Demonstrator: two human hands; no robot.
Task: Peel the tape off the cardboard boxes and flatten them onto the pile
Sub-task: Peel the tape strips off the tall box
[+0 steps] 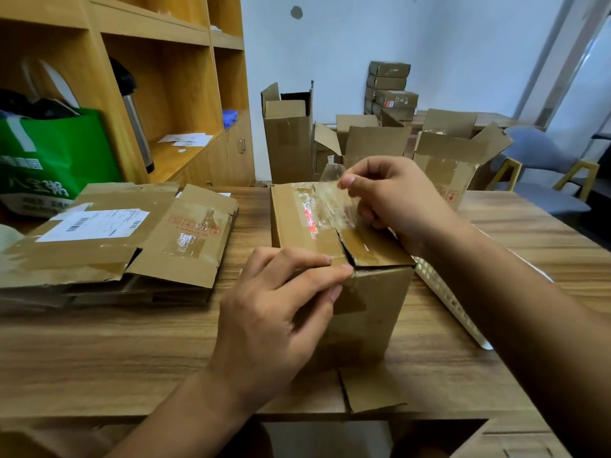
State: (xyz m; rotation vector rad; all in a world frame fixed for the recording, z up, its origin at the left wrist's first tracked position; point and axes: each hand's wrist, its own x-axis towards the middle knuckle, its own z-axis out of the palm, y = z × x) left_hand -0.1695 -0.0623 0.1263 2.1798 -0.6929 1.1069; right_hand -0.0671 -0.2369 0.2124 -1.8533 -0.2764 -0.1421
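R hand (396, 200) pinches clear tape strip (334, 196) above brown cardboard box (363, 325) top, tape running near-to-far; L hand (271, 312) grips box's near edge.

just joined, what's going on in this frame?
A person is stripping clear tape off a cardboard box that stands on the wooden table. The right hand pinches the lifted strip, while the rest of it is stuck to the box top. The left hand grips the box's near top edge. A pile of flattened boxes lies to the left, and the box in hand is not yet flattened.
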